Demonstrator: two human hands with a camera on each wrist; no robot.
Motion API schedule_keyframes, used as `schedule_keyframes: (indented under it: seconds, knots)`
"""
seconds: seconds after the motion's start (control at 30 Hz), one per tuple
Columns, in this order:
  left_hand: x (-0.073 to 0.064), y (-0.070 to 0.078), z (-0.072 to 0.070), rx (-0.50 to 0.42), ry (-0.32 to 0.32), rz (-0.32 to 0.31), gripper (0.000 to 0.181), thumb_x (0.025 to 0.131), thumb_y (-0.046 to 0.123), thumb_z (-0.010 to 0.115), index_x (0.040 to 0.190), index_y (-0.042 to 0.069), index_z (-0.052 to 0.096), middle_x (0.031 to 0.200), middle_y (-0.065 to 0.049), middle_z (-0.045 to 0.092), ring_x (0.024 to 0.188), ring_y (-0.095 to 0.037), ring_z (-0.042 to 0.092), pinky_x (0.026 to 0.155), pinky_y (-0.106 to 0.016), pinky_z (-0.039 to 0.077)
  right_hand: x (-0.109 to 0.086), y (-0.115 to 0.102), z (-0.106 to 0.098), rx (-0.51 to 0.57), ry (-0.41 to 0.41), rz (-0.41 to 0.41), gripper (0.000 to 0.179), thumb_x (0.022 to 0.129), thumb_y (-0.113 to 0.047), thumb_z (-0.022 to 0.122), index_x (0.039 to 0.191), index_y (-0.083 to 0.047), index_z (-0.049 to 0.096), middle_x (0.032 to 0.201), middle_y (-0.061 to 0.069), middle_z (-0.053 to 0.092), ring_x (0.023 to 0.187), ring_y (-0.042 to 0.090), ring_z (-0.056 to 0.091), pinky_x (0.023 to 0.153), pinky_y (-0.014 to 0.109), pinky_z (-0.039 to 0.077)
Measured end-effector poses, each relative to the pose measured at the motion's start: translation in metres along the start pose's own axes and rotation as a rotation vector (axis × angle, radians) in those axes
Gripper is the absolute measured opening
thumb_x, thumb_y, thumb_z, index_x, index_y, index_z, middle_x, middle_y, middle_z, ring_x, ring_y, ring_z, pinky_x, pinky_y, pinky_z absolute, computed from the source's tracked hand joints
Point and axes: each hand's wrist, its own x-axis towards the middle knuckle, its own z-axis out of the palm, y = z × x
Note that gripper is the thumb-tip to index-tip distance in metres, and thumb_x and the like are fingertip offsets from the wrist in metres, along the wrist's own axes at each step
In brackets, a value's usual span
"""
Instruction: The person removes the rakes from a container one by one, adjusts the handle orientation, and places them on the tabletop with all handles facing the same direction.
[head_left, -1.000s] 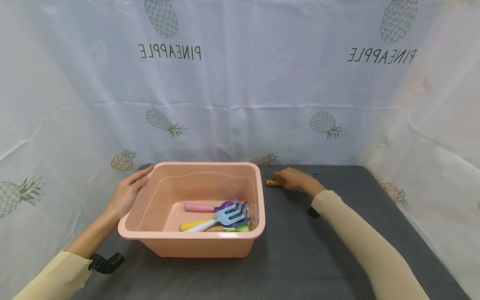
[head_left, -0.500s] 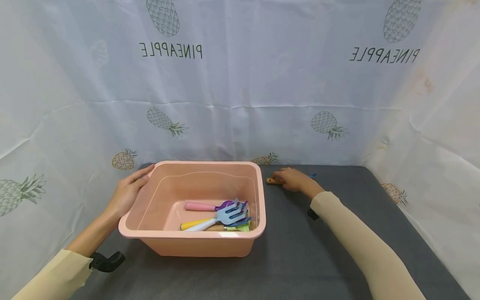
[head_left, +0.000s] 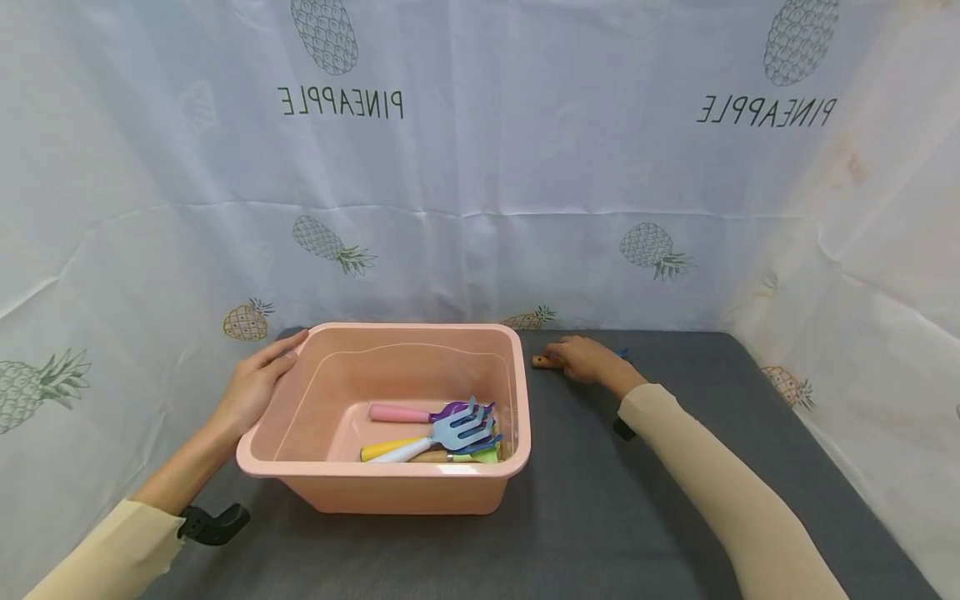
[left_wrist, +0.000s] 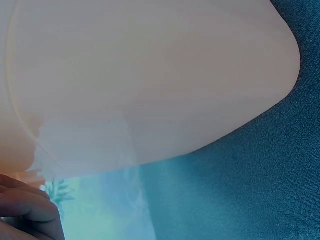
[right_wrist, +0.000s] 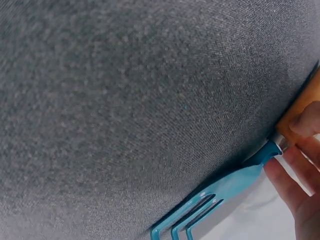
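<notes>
My left hand [head_left: 251, 387] grips the left rim of a peach-pink plastic basin [head_left: 375, 470]; its curled fingers [left_wrist: 30, 205] show at the corner of the left wrist view. To the right of the basin, my right hand [head_left: 588, 360] holds a blue hand rake [right_wrist: 232, 180] by its wooden handle [head_left: 546, 362], thumb on one side and fingers on the other. The rake lies low along the dark cloth, tines pointing away from the basin; in the head view the hand hides most of it. Inside the basin, a light blue hand fork [head_left: 459, 430] lies over other tools.
Also in the basin are a pink-handled tool [head_left: 400, 414] with a purple head, a yellow handle [head_left: 386, 448] and a light green tool [head_left: 483, 456]. Dark grey cloth [head_left: 600, 500] covers the table. A pineapple-print curtain [head_left: 480, 167] closes off the back and sides.
The blue tines show a little less past my right hand than one second ago, and that forearm has shifted slightly left. My left hand and the basin stay in place.
</notes>
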Motion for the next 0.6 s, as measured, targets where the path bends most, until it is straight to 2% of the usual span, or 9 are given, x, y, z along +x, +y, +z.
schedule_keyframes:
  seconds: [0.37,0.6]
  knots:
    - [0.0002,-0.0013,-0.0008,0.023,-0.003,0.006,0.057,0.112,0.044,0.036,0.164,0.021,0.03,0.168,-0.02,0.03,0.104,0.02,0.049,0.082,-0.009,0.051,-0.0012,-0.0016,-0.0009,0.004,-0.016,0.014,0.046,0.095,0.002,0.063,0.139,-0.012,0.061,0.132,0.019,0.064,0.119,0.041,0.062,0.099,0.059,0.052]
    - [0.0001,-0.0004,-0.0007,0.031,0.004,0.004,0.057,0.112,0.044,0.037,0.164,0.021,0.031,0.167,-0.021,0.031,0.102,0.02,0.051,0.081,-0.01,0.051,0.0004,-0.0045,-0.0046,-0.025,-0.019,0.036,0.044,0.098,-0.007,0.065,0.141,-0.012,0.06,0.133,0.018,0.063,0.119,0.039,0.063,0.1,0.057,0.052]
